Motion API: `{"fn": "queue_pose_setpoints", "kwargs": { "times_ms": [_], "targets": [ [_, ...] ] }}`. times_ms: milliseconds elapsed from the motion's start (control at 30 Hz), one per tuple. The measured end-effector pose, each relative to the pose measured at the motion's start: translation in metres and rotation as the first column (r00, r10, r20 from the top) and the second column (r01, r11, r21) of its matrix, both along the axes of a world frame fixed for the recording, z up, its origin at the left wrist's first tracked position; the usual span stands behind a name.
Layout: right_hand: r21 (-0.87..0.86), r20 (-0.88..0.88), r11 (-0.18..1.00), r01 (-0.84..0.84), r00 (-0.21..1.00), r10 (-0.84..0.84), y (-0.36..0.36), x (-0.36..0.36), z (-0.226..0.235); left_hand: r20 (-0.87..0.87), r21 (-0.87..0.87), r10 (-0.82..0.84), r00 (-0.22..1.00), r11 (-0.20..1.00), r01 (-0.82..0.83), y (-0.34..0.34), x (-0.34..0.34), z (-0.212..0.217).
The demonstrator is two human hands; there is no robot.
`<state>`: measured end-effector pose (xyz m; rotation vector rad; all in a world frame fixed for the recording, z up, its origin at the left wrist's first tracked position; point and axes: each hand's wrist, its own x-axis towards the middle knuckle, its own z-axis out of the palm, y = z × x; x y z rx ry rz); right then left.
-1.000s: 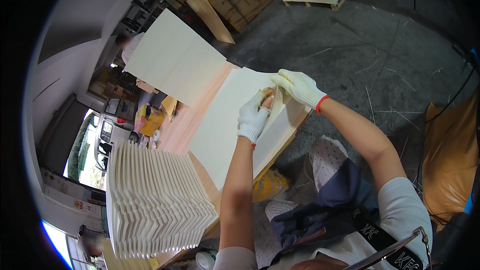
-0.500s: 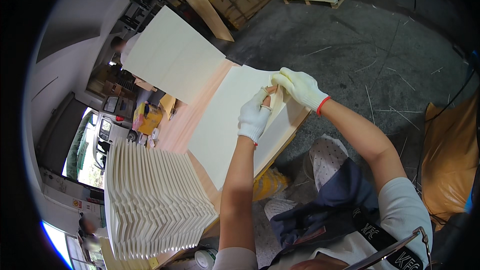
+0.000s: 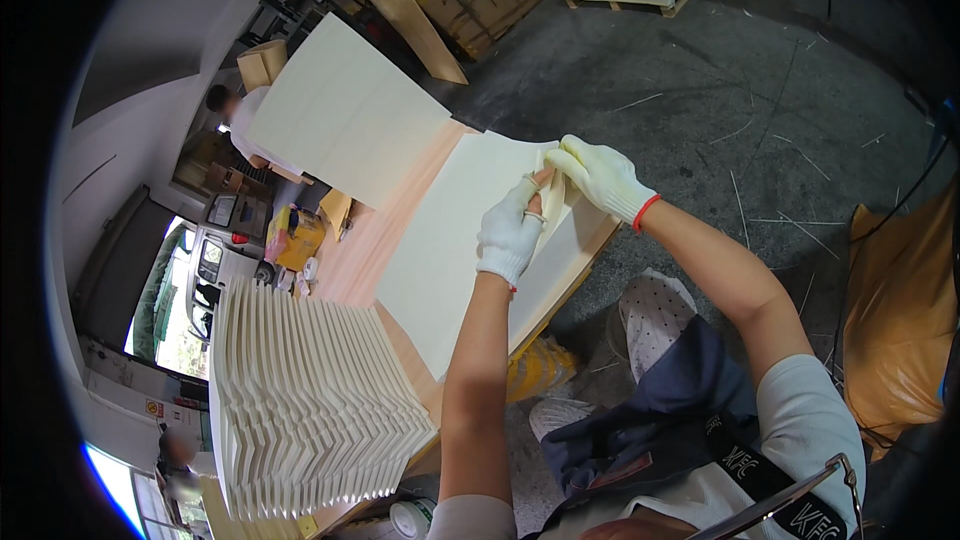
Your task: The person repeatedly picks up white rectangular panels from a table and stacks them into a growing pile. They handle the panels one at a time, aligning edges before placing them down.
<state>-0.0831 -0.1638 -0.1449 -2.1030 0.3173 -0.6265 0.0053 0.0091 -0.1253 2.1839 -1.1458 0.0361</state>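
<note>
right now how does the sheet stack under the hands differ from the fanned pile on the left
The sheet stack lies flat on the wooden table, edges squared; the fanned pile is stepped, each batch offset so its edges show as ridges. The left hand and right hand pinch the sheet stack's far corner; nothing touches the fanned pile. The fanned pile looks much thicker. Both are cream paper on the same table.

Left hand (image 3: 512,230) and right hand (image 3: 598,175), gloved, pinching together.
</note>
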Motion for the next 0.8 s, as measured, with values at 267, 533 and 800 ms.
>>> {"fn": "queue_pose_setpoints", "kwargs": {
  "times_ms": [267,533,800],
  "targets": [
    [-0.007,0.001,1.0,0.006,1.0,-0.006,-0.003,0.0,-0.003,0.019,0.174,0.025,1.0,0.984,-0.028,-0.006,-0.007,0.007],
    [0.037,0.029,0.999,-0.015,0.999,0.014,-0.006,-0.003,-0.002,0.048,0.169,0.02,0.999,0.985,-0.028,-0.006,-0.009,0.011],
    [-0.636,-0.161,0.758,-0.145,0.986,0.054,-0.032,-0.026,0.003,0.034,0.066,-0.007,0.999,0.998,0.004,-0.002,-0.009,0.009]
  ]
}}
